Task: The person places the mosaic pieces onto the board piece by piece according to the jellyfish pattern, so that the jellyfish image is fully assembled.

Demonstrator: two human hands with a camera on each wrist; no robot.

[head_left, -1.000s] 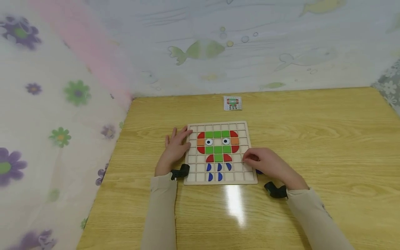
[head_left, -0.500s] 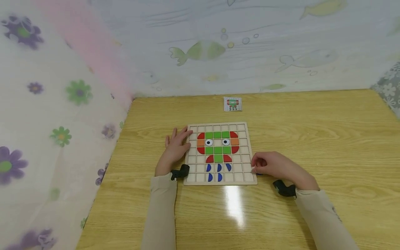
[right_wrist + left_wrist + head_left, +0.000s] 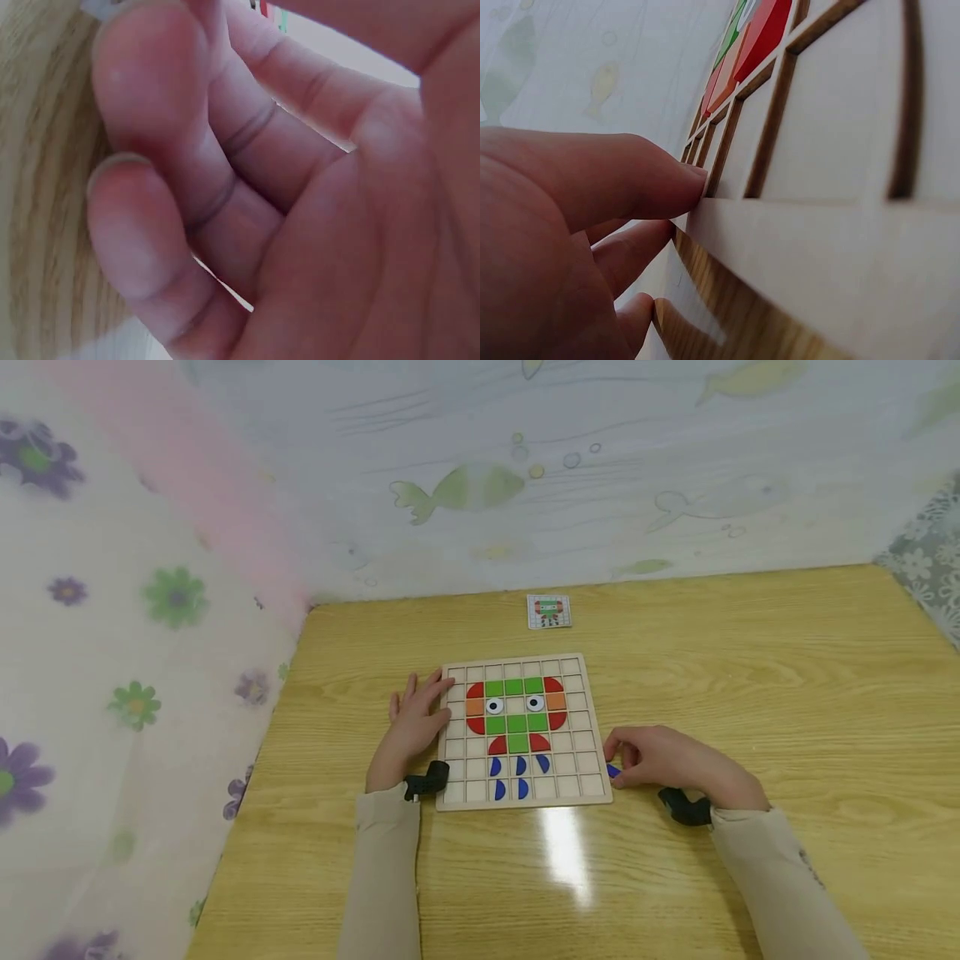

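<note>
Your left hand (image 3: 415,717) lies flat with straight fingers against the 9 o'clock edge of the puzzle board (image 3: 521,732). The left wrist view shows the fingers (image 3: 652,184) pushing on the wooden rim, so that hand is just bracing the board on the bench (image 3: 750,693).

Your right hand (image 3: 660,758) sits just off the board's 3 o'clock edge, near its lower corner, with the fingers curled in. A bit of a blue piece (image 3: 613,771) peeks out by the fingertips, touching the bench right beside the board's rim. From the head view it looks like you're pinching or picking at it, but the right wrist view is all curled fingers (image 3: 150,150) and no piece, so I can't say for sure the grip is closed on it.

On the board the figure is mostly built: green squares (image 3: 513,687), red corners, orange sides, two eyes (image 3: 493,706), and five blue half-pieces in the lower rows. The picture card (image 3: 548,611) lies at 12 o'clock, well apart from the board.

My read is you're in the pick-up step for one more blue leg piece. The next move calls for a firm pinch, a lift clear of the rim, then turning the curve to match its neighbours before dropping it in an empty cell of the bottom rows. Keep the left hand bracing.
</note>
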